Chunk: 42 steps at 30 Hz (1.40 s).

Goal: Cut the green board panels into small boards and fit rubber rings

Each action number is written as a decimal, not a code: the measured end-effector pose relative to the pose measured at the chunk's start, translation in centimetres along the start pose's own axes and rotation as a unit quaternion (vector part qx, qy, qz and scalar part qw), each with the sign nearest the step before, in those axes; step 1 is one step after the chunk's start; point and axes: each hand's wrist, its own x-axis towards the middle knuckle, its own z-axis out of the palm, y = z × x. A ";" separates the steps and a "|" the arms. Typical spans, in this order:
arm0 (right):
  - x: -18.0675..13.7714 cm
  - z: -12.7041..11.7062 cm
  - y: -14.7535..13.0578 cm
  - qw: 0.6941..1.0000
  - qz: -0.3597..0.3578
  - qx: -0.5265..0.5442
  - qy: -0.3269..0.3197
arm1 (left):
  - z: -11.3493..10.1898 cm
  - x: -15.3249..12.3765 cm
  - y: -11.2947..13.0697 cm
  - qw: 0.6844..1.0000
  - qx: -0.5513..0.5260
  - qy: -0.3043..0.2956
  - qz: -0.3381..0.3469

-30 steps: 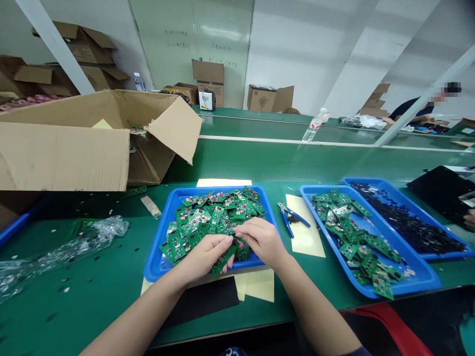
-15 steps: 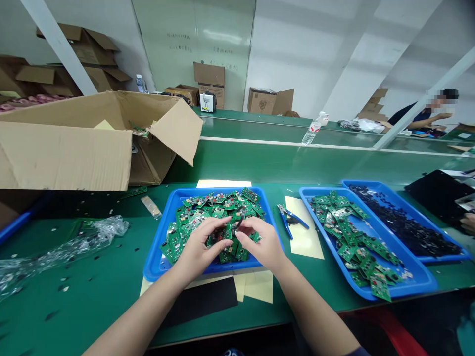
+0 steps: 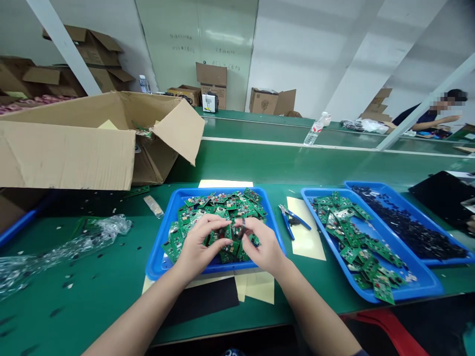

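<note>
Over the blue tray (image 3: 156,257) of green circuit boards (image 3: 208,202), both hands work close together. My left hand (image 3: 200,242) has its thumb and forefinger curved round a circuit board, largely lost against the boards behind it. Facing it, my right hand (image 3: 265,244) pinches a small dark part (image 3: 242,223) between thumb and forefinger; motion blurs it, so its exact kind cannot be read. The fingertips of the two hands are a short way apart.
Blue-handled nippers (image 3: 293,220) lie on yellow paper (image 3: 308,242) to the right. Beyond are a blue tray with circuit boards (image 3: 349,232) and another with black parts (image 3: 415,227). A large carton (image 3: 67,153) and plastic wrap (image 3: 89,242) occupy the left. Someone sits far right.
My right hand's fingers have shifted slightly, with the dark part now tilted nearer its forefinger. My left hand stays almost in place. The whole view has drifted a little.
</note>
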 end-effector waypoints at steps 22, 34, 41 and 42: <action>0.1 1.1 -0.2 0.811 0.371 0.427 -0.147 | -0.2 0.1 -0.3 0.999 -0.031 -0.016 0.013; 0.3 1.1 -1.0 0.854 0.331 0.394 -0.084 | 0.0 0.4 0.6 0.967 -0.206 -0.065 -0.132; 0.1 0.9 -0.6 0.880 0.336 0.336 -0.020 | -0.2 0.4 0.8 0.958 -0.212 -0.100 -0.163; 0.0 0.8 -0.6 0.885 0.333 0.325 -0.009 | -0.1 0.4 0.8 0.957 -0.219 -0.096 -0.165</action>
